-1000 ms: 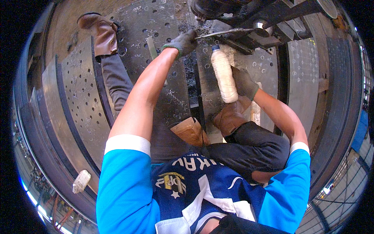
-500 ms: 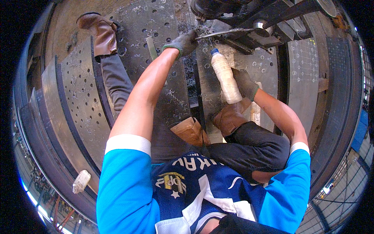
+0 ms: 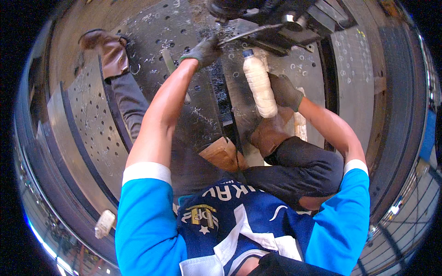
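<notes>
My left hand (image 3: 208, 51), in a dark knitted glove, is closed around the end of a metal lever (image 3: 251, 33). The lever runs to a round silver hub (image 3: 293, 22) on a dark machine (image 3: 271, 8). In my gloved right hand (image 3: 286, 91) is a plastic bottle (image 3: 260, 85) of creamy white liquid with a dark blue cap. The bottle is tilted, its capped end pointing away from me, just short of the machine's base. My right fingers are partly hidden behind it.
Large steel plates (image 3: 90, 133) with rows of drilled holes lie around me, with gaps between them. Curly metal shavings and chalk marks cover the plate (image 3: 198, 99) before me. A flat strip (image 3: 168, 60) lies near my left forearm. A whitish block (image 3: 105, 224) sits at lower left.
The view has shifted slightly, so the machine and both hands appear a little further left. The bottle stands somewhat more upright in the picture. Both hands keep their holds.
</notes>
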Tool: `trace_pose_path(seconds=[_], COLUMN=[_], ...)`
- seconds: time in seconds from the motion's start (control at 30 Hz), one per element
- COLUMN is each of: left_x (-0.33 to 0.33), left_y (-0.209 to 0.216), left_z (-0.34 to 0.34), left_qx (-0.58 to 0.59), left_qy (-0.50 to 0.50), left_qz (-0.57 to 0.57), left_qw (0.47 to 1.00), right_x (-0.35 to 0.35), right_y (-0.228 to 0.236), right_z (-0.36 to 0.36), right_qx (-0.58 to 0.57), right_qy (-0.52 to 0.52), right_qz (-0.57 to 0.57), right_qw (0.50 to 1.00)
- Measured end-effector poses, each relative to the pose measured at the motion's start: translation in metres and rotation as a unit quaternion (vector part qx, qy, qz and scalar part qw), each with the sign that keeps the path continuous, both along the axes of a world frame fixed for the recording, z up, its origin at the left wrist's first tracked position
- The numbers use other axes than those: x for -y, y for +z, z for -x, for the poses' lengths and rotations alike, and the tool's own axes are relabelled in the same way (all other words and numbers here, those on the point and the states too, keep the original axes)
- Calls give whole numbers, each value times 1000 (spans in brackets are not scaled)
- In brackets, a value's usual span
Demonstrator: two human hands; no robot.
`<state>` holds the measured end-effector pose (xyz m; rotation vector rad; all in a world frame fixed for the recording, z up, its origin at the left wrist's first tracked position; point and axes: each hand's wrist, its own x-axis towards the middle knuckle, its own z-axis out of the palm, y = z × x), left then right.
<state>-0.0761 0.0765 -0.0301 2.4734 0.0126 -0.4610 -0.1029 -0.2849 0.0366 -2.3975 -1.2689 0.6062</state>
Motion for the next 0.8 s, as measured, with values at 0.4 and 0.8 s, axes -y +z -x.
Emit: trace_pose_path(seconds=[0.4, 0.8], left_x=[-14, 28], left_y=[-13, -30], left_z=[-5, 3], left_qx=[-29, -66], left_qy=[-19, 6], left_qz=[-5, 41], left_qw=[999, 997], right_x=[101, 203], right_y=[15, -99], right_z=[1, 43], right_qx=[-370, -189], right_qy=[-300, -634], right_qz=[-227, -398], right_qw=[849, 635])
